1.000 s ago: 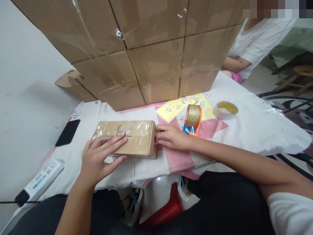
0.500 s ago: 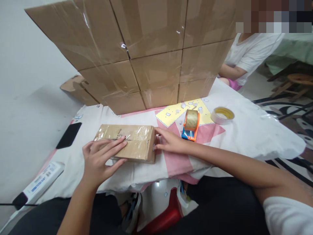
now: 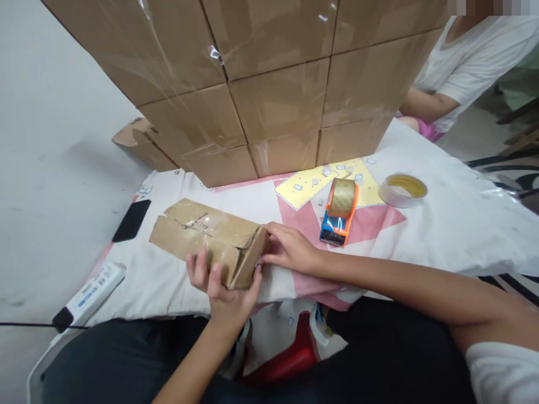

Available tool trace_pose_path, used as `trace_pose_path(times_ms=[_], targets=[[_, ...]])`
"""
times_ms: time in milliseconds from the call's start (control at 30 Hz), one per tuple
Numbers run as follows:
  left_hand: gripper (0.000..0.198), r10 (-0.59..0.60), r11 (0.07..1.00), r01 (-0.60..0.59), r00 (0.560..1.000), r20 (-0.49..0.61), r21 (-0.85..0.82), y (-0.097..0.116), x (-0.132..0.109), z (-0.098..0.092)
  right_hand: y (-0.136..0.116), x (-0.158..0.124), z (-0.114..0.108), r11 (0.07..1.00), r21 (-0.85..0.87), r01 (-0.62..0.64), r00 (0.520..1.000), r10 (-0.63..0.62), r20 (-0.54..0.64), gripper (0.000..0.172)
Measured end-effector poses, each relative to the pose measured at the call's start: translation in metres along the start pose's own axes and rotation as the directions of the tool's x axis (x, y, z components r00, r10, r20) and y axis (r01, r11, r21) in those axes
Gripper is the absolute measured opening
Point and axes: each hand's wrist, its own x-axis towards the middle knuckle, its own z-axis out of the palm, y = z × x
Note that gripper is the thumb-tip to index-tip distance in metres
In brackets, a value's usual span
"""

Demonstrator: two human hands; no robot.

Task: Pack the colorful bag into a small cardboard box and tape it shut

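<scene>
A small brown cardboard box [image 3: 210,230] lies at an angle near the front of the table, its top flaps meeting in a rough, slightly gaping seam with shiny tape on it. My left hand [image 3: 225,289] grips its near right corner, fingers over the top and thumb at the end face. At the box's right end, my right hand [image 3: 292,247] pinches the end with thumb and fingers; the fingertips are partly hidden. Right of that hand lies an orange and blue tape dispenser [image 3: 339,213] with a roll of clear tape.
Taped-together cartons [image 3: 282,95] form a tall stack behind the box. A loose tape roll [image 3: 403,191] lies on the right of the patterned cloth [image 3: 455,224]. On the left are a black phone [image 3: 132,220] and a white power strip [image 3: 95,292]. Another person [image 3: 458,78] sits at the back right.
My left hand has slid from the box's top to its near right corner. The box has turned, and its seam gapes more at the right end. The view has shifted slightly.
</scene>
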Motion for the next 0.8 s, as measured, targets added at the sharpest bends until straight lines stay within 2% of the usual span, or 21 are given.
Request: trace_pose_path(times_ms=[100, 233, 300, 367, 467, 567, 667, 733, 800], targets=[[0.106, -0.02, 1.0, 0.02, 1.0, 0.007, -0.007, -0.001, 0.0, -0.001, 0.002, 0.002, -0.001, 0.999, 0.041, -0.011, 1.0, 0.011, -0.012, 0.05], [0.098, 0.021, 0.999, -0.022, 1.0, -0.004, -0.049, -0.003, 0.004, 0.001, 0.007, 0.009, -0.003, 0.994, 0.088, -0.063, 0.997, 0.059, 0.048, 0.063], [0.098, 0.061, 0.995, -0.062, 0.998, -0.014, -0.081, -0.005, 0.006, 0.0, 0.009, 0.013, -0.004, 0.997, 0.04, -0.061, 0.99, 0.055, 0.129, 0.062], [0.1, 0.1, 0.989, -0.102, 0.995, -0.023, -0.109, -0.008, 0.007, -0.002, 0.011, 0.015, -0.003, 0.998, -0.044, -0.036, 0.982, 0.043, 0.185, 0.055], [0.104, 0.187, 0.973, -0.189, 0.982, -0.027, -0.132, -0.011, 0.016, -0.01, 0.005, 0.017, -0.003, 0.993, -0.114, -0.015, 0.985, 0.034, 0.171, 0.048], [0.109, 0.29, 0.948, -0.301, 0.951, -0.104, -0.106, -0.005, 0.043, -0.025, -0.015, 0.024, -0.019, 0.99, -0.135, 0.038, 0.997, -0.028, 0.077, 0.043], [0.106, 0.326, 0.928, -0.354, 0.923, -0.205, -0.114, 0.018, 0.09, -0.039, -0.048, 0.029, -0.059, 0.976, -0.204, 0.069, 0.99, -0.093, -0.108, 0.038], [0.101, 0.312, 0.925, -0.354, 0.915, -0.257, -0.14, 0.045, 0.123, -0.041, -0.073, 0.025, -0.095, 0.96, -0.276, 0.037, 0.949, -0.12, -0.291, 0.038], [0.098, 0.259, 0.929, -0.324, 0.913, -0.314, -0.177, 0.081, 0.151, -0.034, -0.093, 0.012, -0.131, 0.939, -0.344, -0.012, 0.857, -0.167, -0.487, 0.042]])
